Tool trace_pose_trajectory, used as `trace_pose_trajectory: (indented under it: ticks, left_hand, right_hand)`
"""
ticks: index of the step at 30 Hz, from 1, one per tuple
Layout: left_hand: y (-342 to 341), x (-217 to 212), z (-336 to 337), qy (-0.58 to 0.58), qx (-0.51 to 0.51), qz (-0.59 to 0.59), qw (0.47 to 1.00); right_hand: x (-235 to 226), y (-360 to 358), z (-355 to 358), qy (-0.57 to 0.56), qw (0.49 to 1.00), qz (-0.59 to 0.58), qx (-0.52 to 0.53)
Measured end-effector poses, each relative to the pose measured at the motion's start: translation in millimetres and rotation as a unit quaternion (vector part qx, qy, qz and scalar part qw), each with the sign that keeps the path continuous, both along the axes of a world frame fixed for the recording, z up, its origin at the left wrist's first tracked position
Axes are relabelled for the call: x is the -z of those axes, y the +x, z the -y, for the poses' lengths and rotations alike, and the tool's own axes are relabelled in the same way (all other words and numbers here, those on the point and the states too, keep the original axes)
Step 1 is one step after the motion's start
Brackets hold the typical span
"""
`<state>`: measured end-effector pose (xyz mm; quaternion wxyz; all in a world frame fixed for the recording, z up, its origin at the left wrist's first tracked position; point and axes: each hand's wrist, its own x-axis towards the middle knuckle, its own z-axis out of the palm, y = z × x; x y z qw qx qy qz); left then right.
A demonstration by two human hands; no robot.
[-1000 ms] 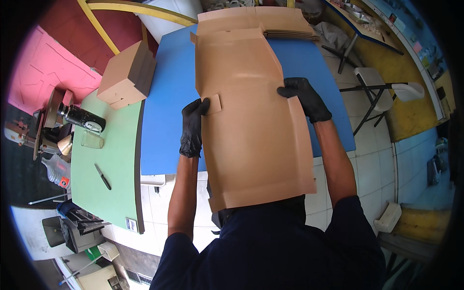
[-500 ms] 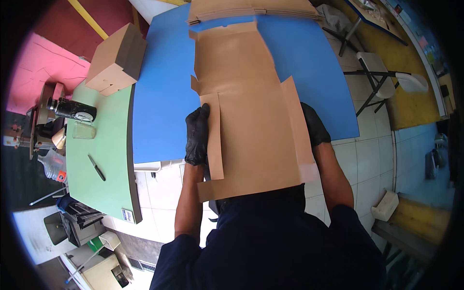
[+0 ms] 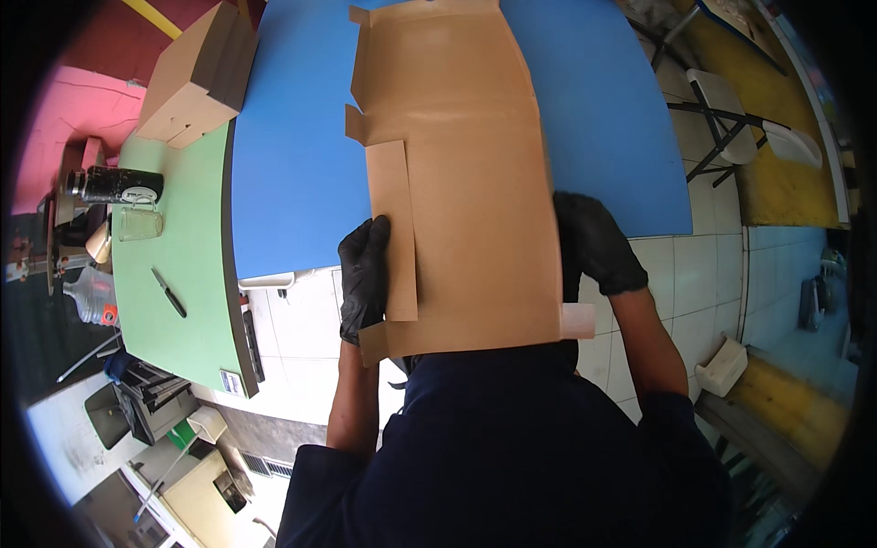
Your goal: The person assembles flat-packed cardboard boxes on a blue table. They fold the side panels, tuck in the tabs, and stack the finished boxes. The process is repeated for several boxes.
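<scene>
A brown unfolded cardboard box [image 3: 480, 219] stretches from my body out over the blue table. My left hand [image 3: 364, 279], in a black glove, grips its left edge, with the thumb on top of the folded-in left side flap [image 3: 397, 228]. At the right edge, my right hand [image 3: 601, 245], also black-gloved, is closed on the cardboard; its fingertips are partly hidden behind it. The right side flap shows only as a thin edge. Small tabs stick out at the near corners, the right one [image 3: 577, 321] looking pale.
Under the far part of the cardboard lies the blue table [image 3: 297, 137]. To the left, a green table [image 3: 196, 310] carries a folded brown box [image 3: 196, 82], a black bottle [image 3: 119, 185], a glass mug [image 3: 140, 222] and a knife [image 3: 169, 292]. Folding chairs [image 3: 722, 114] stand at the right.
The right side flap, spread outward before, is now turned up or under to a thin edge. My left hand sits lower along the left edge. The view has shifted, and the far cardboard stack has left it.
</scene>
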<state>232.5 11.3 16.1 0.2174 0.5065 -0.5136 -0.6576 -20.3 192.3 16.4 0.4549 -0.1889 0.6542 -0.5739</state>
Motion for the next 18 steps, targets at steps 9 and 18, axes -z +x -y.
trace_pose_trajectory:
  ticks: [9, 18]
  left_hand:
    - [39.9, 0.0, -5.8, 0.057, 0.182, 0.081, 0.978]
    - [48.6, 16.8, -13.0, 0.117, 0.207, 0.015, 0.971]
  right_hand:
    - [-8.5, 1.4, -22.1, 0.065, 0.997, -0.008, -0.040]
    - [-6.7, 6.0, -30.5, 0.091, 0.991, -0.034, -0.093]
